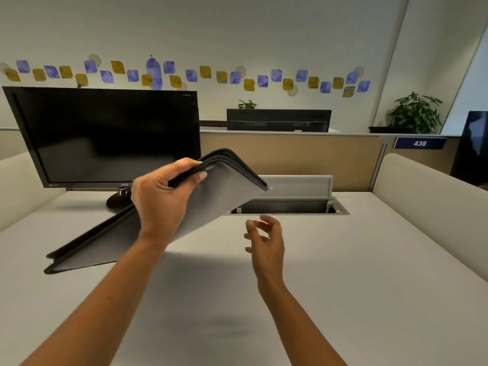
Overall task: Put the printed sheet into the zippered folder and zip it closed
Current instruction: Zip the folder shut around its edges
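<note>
A pale off-white wall (264,35) fills the upper view, crossed by a band of blue and yellow leaf-shaped stickers (190,75). Below it a tan fabric cubicle partition (303,159) runs across the back of a broad, matte light-grey desk (369,260), flanked by cream curved side panels (422,186). A wide black flat monitor (105,136), its screen dark, stands at the desk's back left on a round foot. Behind the partition sit a second black monitor (278,120) and a leafy green potted plant (414,113); a blue plate reading 438 (420,143) hangs on the partition. An open grey metal cable hatch (290,204) is set into the desk near the back.

The dark grey zippered fabric folder (211,196) is lifted at a slant over the desk, its low corner near the surface at left. The left hand (161,199) grips its upper zippered edge, thumb over, fingers beneath. The right hand (265,241) hovers empty, fingers loosely curled, beside the folder. The printed sheet is not visible.
</note>
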Motion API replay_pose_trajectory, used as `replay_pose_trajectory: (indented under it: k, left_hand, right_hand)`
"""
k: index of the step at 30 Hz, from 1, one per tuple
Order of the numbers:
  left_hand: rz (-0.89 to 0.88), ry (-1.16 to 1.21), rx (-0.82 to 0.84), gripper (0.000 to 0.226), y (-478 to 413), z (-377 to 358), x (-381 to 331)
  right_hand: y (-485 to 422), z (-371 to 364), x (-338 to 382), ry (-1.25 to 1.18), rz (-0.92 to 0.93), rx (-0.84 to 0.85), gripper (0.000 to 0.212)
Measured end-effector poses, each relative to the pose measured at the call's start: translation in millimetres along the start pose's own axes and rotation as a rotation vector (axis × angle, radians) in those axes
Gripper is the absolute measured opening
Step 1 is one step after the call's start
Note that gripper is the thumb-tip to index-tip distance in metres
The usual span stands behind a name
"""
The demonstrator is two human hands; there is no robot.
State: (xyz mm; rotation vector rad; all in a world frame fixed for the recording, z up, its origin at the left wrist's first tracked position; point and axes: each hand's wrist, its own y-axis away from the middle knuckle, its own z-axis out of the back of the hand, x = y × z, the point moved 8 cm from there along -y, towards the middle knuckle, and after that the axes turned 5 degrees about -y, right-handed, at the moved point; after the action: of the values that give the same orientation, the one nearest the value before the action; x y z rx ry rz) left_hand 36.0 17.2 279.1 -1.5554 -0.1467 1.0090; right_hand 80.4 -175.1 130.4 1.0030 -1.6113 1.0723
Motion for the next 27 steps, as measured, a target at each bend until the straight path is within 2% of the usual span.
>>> replay_pose_trajectory:
  k: [2,5,7,10,16,20,24,27]
  left_hand:
    - [-0.009,-0.025,0.000,0.026,15.9,-8.5,-6.9]
    - [-0.056,-0.065,0.053,0.023,42.6,-23.7,-20.3]
    - [-0.035,-0.066,0.054,0.023,54.5,-28.5,-23.1]
    - [0.064,-0.049,0.100,0.027,66.8,-38.7,-18.6]
    - [0.128,0.025,0.373,0.046,101.9,-70.3,-6.8]
    - [0.227,0.124,0.569,0.049,111.7,-82.9,11.5]
    - [0.322,0.148,0.598,0.037,101.4,-75.3,35.3]
    - [0.458,0.128,0.542,0.029,85.2,-62.4,69.1]
  right_hand:
    - [9.7,-21.2,15.1,-0.107,-0.019,0.157,0.028]
    - [21.9,-40.7,30.1,-0.268,-0.063,0.334,0.052]
    - [27.7,-43.8,32.6,-0.346,-0.088,0.387,0.063]
    - [31.7,-42.5,28.7,-0.411,-0.118,0.416,0.067]
    - [22.3,-19.3,1.3,-0.584,-0.274,0.259,0.073]
    - [10.6,-3.4,-17.4,-0.554,-0.317,0.131,0.054]
    - [2.5,10.0,-36.3,-0.549,-0.337,0.033,0.037]
    - [-2.7,23.5,-50.1,-0.569,-0.353,-0.069,0.032]
